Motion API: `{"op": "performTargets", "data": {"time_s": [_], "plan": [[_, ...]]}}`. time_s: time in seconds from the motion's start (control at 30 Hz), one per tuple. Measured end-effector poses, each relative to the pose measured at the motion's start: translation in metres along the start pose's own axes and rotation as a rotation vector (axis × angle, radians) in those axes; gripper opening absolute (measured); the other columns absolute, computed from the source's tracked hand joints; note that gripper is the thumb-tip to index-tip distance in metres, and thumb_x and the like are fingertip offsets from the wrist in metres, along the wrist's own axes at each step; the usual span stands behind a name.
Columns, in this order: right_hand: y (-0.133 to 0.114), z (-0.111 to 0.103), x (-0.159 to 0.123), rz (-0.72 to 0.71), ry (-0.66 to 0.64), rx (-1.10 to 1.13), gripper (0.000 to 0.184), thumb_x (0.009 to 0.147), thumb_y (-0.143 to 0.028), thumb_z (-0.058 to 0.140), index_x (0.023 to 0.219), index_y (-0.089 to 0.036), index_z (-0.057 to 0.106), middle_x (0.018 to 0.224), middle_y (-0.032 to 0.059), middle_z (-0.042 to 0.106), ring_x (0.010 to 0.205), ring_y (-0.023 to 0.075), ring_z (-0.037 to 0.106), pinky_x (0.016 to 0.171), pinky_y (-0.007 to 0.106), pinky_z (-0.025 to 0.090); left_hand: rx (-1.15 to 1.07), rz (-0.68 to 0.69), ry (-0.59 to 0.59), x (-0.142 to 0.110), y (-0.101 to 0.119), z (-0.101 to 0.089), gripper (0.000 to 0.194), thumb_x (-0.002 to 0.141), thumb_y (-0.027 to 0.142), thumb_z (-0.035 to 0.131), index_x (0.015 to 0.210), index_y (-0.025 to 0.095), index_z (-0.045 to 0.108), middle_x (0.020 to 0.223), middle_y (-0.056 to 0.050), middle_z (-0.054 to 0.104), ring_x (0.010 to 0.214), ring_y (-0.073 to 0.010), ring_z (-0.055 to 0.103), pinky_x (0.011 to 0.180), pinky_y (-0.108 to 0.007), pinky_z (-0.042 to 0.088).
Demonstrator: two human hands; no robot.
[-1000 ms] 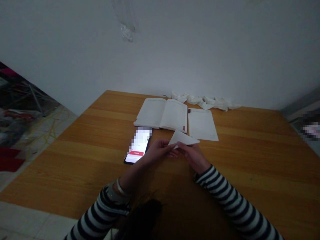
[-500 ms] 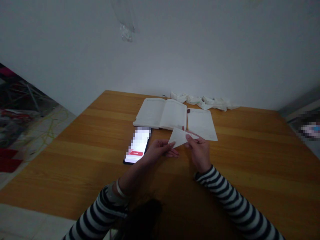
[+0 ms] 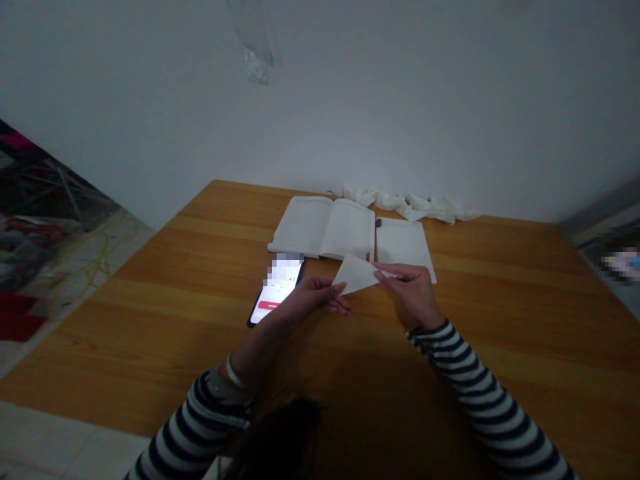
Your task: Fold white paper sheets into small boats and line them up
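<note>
A white piece of folded paper [image 3: 354, 275], narrowing to a point on the right, is held up between both hands over the table. My left hand [image 3: 320, 293] pinches its lower left corner between thumb and fingers. At the pointed right end, my right hand [image 3: 411, 288] is closed on the paper with thumb and fingertips. Just behind the paper lie an open notebook [image 3: 303, 227] with pale pages and a loose sheet [image 3: 404, 243], partly covered by my right hand. A lit phone [image 3: 276, 288] lies left of my left hand, its lower part hidden by my forearm.
Several folded white paper pieces [image 3: 415, 205] lie in a row along the wall at the back of the wooden table [image 3: 150, 320]. A clear plastic bag [image 3: 257, 65] hangs on the wall. Red items [image 3: 20, 317] and yellow strands are on the floor at left.
My right hand has shifted slightly right and turned, now gripping the paper's pointed end with straighter fingers. My left hand keeps its pinch, moving slightly left.
</note>
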State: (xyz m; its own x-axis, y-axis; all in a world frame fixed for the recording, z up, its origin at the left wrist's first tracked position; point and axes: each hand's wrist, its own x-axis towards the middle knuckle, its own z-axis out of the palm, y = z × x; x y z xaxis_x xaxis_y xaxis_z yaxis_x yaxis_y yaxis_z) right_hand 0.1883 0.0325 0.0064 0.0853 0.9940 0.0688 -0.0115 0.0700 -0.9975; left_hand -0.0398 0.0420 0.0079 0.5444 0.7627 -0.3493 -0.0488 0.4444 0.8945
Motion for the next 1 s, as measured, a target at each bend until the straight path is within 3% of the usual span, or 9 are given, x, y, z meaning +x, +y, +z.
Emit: {"op": "performTargets", "data": {"time_s": [0.4, 0.6, 0.73, 0.9, 1.0], "plan": [[0.005, 0.002, -0.001, -0.083, 0.032, -0.061, 0.009, 0.069, -0.028, 0.082, 0.078, -0.025, 0.081, 0.076, 0.0053, 0.079, 0.064, 0.0196, 0.071, 0.065, 0.035, 0.061, -0.098, -0.04, -0.007, 0.002, -0.003, -0.002, 0.028, 0.082, 0.036, 0.074, 0.077, 0.009, 0.07, 0.073, -0.008, 0.076, 0.059, -0.007, 0.068, 0.055, -0.012, 0.05], [0.006, -0.006, 0.004, -0.016, -0.149, -0.086, 0.029, 0.063, -0.028, 0.086, 0.09, -0.023, 0.08, 0.085, 0.0056, 0.08, 0.069, 0.0188, 0.073, 0.068, 0.033, 0.062, -0.131, -0.054, 0.056, 0.003, 0.001, -0.01, 0.028, 0.079, 0.036, 0.078, 0.075, 0.009, 0.07, 0.071, -0.007, 0.075, 0.058, -0.0063, 0.066, 0.054, -0.011, 0.049], [0.011, -0.007, 0.004, 0.002, -0.293, -0.076, 0.042, 0.063, -0.029, 0.085, 0.104, -0.023, 0.077, 0.1, 0.0055, 0.078, 0.081, 0.0214, 0.075, 0.079, 0.04, 0.063, -0.068, -0.029, 0.059, 0.003, 0.003, -0.022, 0.029, 0.079, 0.036, 0.078, 0.078, 0.008, 0.071, 0.074, -0.009, 0.075, 0.06, -0.0076, 0.067, 0.056, -0.012, 0.05], [0.013, -0.006, 0.0, -0.254, -0.208, -0.365, 0.021, 0.08, -0.023, 0.071, 0.099, -0.025, 0.079, 0.096, 0.0054, 0.079, 0.085, 0.0241, 0.075, 0.081, 0.04, 0.061, -0.109, -0.032, 0.1, 0.004, 0.003, -0.026, 0.029, 0.085, 0.036, 0.072, 0.078, 0.008, 0.069, 0.071, -0.01, 0.075, 0.059, -0.0087, 0.068, 0.055, -0.013, 0.05], [0.009, -0.006, -0.003, -0.43, -0.234, -0.487, 0.024, 0.09, -0.019, 0.058, 0.1, -0.026, 0.079, 0.093, 0.0052, 0.079, 0.083, 0.0208, 0.074, 0.078, 0.035, 0.059, -0.102, -0.06, 0.111, 0.005, 0.002, -0.022, 0.026, 0.088, 0.033, 0.068, 0.097, 0.009, 0.07, 0.068, -0.009, 0.075, 0.056, -0.0115, 0.068, 0.051, -0.015, 0.049]]}}
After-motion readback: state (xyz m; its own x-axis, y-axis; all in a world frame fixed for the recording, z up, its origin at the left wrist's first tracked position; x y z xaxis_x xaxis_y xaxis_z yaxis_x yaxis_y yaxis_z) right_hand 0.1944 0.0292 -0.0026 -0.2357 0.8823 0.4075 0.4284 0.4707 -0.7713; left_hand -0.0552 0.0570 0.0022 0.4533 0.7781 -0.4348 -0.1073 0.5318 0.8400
